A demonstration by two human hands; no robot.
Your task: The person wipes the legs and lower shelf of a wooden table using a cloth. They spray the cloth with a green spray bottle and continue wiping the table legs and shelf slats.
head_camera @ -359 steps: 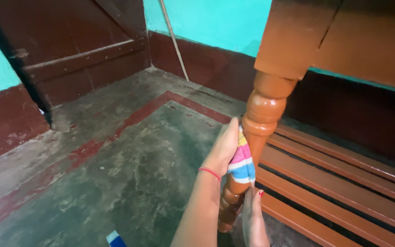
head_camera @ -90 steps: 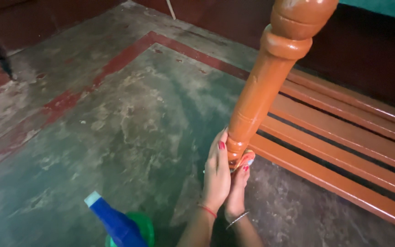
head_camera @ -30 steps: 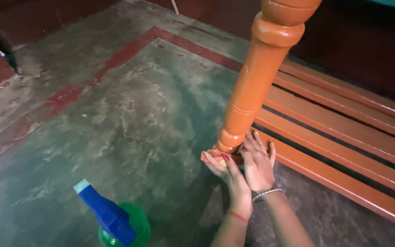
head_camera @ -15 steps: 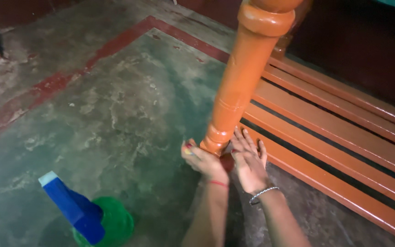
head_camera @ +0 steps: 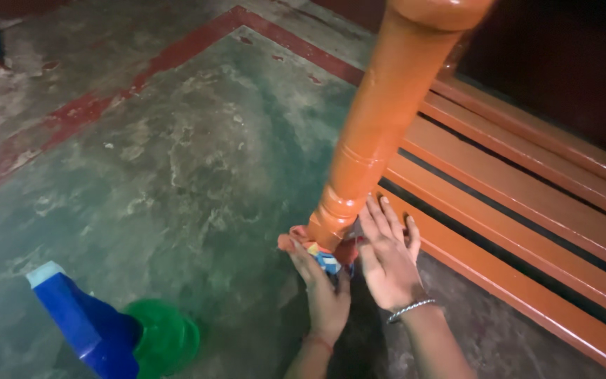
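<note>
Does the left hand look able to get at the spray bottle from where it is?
Probably yes. The left hand presses a cloth at the foot of the orange leg; the spray bottle stands to its left with only bare floor between. It would have to leave the cloth first.

One package is in view: a green plastic spray bottle point(head_camera: 163, 340) with a blue trigger head and pale nozzle tip, standing on the floor at lower left. No labels, signs or screens can be made out.
</note>
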